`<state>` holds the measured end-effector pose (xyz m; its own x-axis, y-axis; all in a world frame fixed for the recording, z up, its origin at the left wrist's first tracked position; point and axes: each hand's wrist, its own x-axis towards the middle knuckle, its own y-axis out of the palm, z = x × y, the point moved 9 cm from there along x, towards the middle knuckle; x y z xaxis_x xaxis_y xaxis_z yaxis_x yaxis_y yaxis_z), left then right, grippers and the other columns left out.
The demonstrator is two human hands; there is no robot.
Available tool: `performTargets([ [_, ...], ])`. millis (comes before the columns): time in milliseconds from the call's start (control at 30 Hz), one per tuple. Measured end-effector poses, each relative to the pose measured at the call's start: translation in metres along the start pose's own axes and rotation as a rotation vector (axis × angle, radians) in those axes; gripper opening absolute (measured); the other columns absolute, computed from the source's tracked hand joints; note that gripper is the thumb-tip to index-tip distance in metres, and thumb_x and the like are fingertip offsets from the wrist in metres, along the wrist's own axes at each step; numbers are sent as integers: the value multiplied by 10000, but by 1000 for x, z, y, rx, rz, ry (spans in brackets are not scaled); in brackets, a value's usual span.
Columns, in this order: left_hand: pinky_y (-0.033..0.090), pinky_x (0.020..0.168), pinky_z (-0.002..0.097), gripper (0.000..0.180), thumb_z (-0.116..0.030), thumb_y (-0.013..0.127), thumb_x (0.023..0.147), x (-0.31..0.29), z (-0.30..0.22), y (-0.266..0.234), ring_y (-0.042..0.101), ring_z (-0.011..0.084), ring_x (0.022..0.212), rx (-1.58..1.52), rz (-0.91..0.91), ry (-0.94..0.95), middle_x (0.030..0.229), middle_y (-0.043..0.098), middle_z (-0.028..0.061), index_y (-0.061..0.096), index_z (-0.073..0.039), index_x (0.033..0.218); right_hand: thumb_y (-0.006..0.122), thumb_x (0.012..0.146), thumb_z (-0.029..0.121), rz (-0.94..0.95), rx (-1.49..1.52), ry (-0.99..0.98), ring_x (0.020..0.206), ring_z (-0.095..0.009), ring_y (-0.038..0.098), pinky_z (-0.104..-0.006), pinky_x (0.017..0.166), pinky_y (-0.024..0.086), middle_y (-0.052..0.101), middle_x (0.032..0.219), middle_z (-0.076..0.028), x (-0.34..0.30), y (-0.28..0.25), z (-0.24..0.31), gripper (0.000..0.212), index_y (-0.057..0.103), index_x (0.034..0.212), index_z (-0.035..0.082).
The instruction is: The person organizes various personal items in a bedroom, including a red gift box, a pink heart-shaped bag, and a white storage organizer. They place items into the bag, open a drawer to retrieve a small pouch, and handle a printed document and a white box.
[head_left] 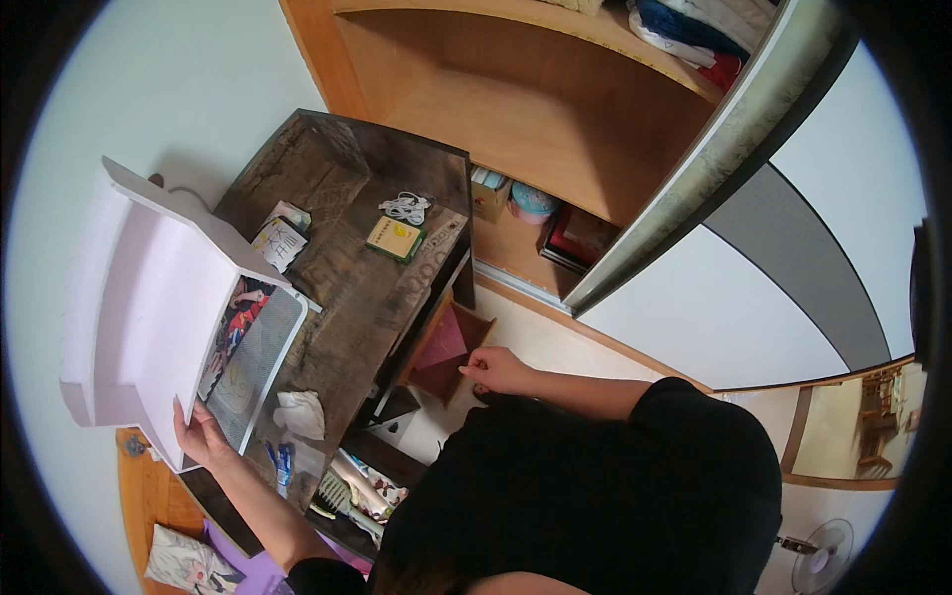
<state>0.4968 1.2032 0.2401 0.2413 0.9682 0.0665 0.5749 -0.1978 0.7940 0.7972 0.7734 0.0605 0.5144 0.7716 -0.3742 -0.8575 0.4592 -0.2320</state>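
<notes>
At the lower left, my left hand grips the near end of a white desktop shelf, its fingers along the panel edge. Beside the fingers, a white metal mesh drawer projects from the shelf over the dark desk. Patterned red and dark items lie in its far part. My right hand is on the other side, curled closed near the side of a pulled-out wooden drawer. No object shows in its fingers. A pink sheet lies in that wooden drawer.
On the brown desk are a small yellow-green box, a white cable, cards, crumpled tissue and blue items. A hairbrush sits below. An open wardrobe stands behind, a fan at lower right.
</notes>
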Motion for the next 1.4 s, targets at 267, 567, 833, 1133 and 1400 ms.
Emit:
performTargets([
  [267, 498, 855, 340, 363, 44, 515, 801, -61, -8, 57, 529, 266, 1018, -23, 140, -12, 1110, 518, 189, 414, 96, 1146, 565, 857, 299, 252, 201, 37, 592, -108, 553, -252, 500, 443, 588, 706, -35, -11, 15, 88, 261, 553, 859, 38],
  [567, 472, 882, 363, 441, 31, 563, 747, -127, 41, 127, 522, 255, 1043, 60, 117, -39, 1135, 514, 149, 426, 35, 1166, 499, 891, 316, 575, 854, -188, 1105, -218, 479, -348, 888, 418, 452, 1239, -116, -19, 11, 185, 532, 290, 1336, 112],
  [833, 500, 828, 342, 456, 15, 549, 767, -160, 86, 173, 551, 245, 1003, -95, 228, -314, 1123, 518, 140, 392, 15, 1195, 458, 908, 318, 610, 993, -506, 1191, -223, 384, -427, 950, 345, 403, 1291, -60, -33, 24, 256, 448, 321, 1297, 142],
  [1133, 474, 855, 371, 452, -38, 550, 776, -182, 107, 174, 532, 248, 1033, -56, 272, -449, 1136, 515, 136, 390, 8, 1197, 452, 908, 184, 307, 1043, -399, 1098, -239, 469, -423, 884, 435, 447, 1214, -96, -39, 24, 267, 374, 351, 1257, 94],
  [1400, 504, 808, 378, 425, -59, 540, 810, -205, 118, 172, 549, 241, 1002, 12, 341, -542, 1118, 525, 127, 401, -17, 1209, 498, 830, 91, 234, 1071, -314, 1100, -244, 481, -389, 920, 420, 457, 1224, -107, -33, 5, 221, 480, 332, 1278, 59],
])
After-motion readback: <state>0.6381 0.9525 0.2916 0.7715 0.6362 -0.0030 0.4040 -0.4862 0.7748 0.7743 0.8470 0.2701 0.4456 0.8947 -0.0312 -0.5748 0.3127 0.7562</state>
